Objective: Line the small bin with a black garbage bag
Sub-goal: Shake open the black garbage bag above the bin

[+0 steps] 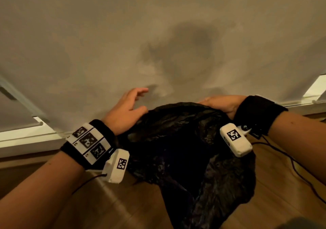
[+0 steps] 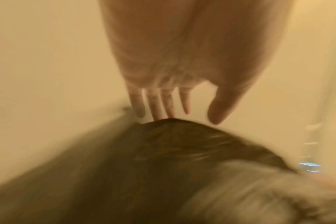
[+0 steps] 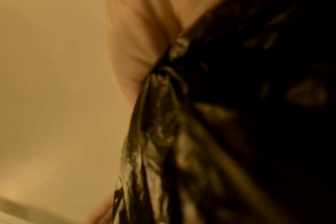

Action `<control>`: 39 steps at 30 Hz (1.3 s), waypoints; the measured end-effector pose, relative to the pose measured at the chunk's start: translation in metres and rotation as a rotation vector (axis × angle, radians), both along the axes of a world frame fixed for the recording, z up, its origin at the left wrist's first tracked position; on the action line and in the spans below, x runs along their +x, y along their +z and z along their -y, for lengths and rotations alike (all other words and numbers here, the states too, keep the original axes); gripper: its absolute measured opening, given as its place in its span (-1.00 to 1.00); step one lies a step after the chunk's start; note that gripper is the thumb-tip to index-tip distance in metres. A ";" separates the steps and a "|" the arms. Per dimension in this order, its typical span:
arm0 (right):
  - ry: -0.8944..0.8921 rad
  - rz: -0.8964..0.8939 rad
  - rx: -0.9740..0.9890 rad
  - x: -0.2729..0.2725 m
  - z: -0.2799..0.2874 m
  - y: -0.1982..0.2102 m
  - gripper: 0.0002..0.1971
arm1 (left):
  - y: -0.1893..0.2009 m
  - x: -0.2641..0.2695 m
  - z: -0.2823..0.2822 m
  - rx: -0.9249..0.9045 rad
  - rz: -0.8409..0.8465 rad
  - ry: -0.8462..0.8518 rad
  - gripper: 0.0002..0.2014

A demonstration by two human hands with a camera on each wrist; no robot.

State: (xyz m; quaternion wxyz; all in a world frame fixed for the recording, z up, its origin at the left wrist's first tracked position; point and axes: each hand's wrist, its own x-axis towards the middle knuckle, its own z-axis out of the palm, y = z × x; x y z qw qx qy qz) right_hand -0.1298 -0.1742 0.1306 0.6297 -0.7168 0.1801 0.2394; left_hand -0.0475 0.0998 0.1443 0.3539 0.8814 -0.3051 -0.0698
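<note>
**Two hands at the bag's mouth, only one gripping**

Two hands frame the black garbage bag (image 1: 185,149) near the wall (image 1: 158,26). On the left, the left hand (image 1: 126,110) is at the bag's upper left edge with its fingers (image 2: 155,104) straight and spread; the left wrist view shows them just above the film's crest, holding nothing, though whether the tips graze the plastic cannot be told through the blur. The bag hangs in the middle, between the two wrists and above the wooden floor (image 1: 105,202), bunched at the top and trailing down towards the person, so its long axis runs from the hands downward. On the right, the right hand (image 1: 224,103) grips the bag's upper right edge; the right wrist view shows gathered black film pulled taut out of the palm, fingers clamped on it.

The small bin is not visible in any view, so where it stands relative to the bag cannot be told.

The bag's free edge lies directly below and towards the thumb side of the left fingers, so the left hand looks best placed to take hold of it. My reading is that the mouth is being opened, and the lining itself is not yet begun.
</note>
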 end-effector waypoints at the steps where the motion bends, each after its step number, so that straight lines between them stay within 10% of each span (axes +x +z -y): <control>1: 0.014 -0.001 0.027 0.003 -0.006 0.002 -0.73 | 0.008 -0.009 0.008 -0.007 0.011 -0.077 -0.42; 4: 0.075 0.025 0.095 0.009 -0.024 0.017 -0.72 | 0.010 -0.044 0.037 0.159 -0.080 -0.223 -0.21; 8: -0.024 0.200 -0.052 0.007 -0.039 0.038 -0.18 | -0.020 -0.039 0.045 0.293 -0.066 -0.151 -0.61; 12: 0.298 0.533 -1.021 -0.027 -0.028 0.022 0.46 | -0.027 -0.025 0.035 -0.218 -0.622 0.084 -0.74; 17: 0.238 0.319 -1.397 -0.044 0.016 -0.009 0.26 | -0.014 -0.016 0.022 -0.611 -1.016 0.200 -0.77; 22: -0.233 0.257 -0.615 -0.065 0.009 -0.005 0.20 | -0.022 -0.021 0.018 -0.821 -1.076 0.240 -0.71; 27: -0.063 0.004 -0.009 -0.062 0.012 -0.015 -0.69 | -0.038 -0.021 0.018 -0.829 -1.149 0.248 -0.63; 34: -0.371 0.065 0.054 -0.056 0.063 -0.001 -0.48 | -0.057 -0.018 -0.017 -0.623 -1.186 0.228 -0.67; 39: -0.438 0.013 0.107 -0.036 0.055 -0.001 -0.68 | -0.043 -0.010 -0.014 -0.465 -0.757 0.271 -0.62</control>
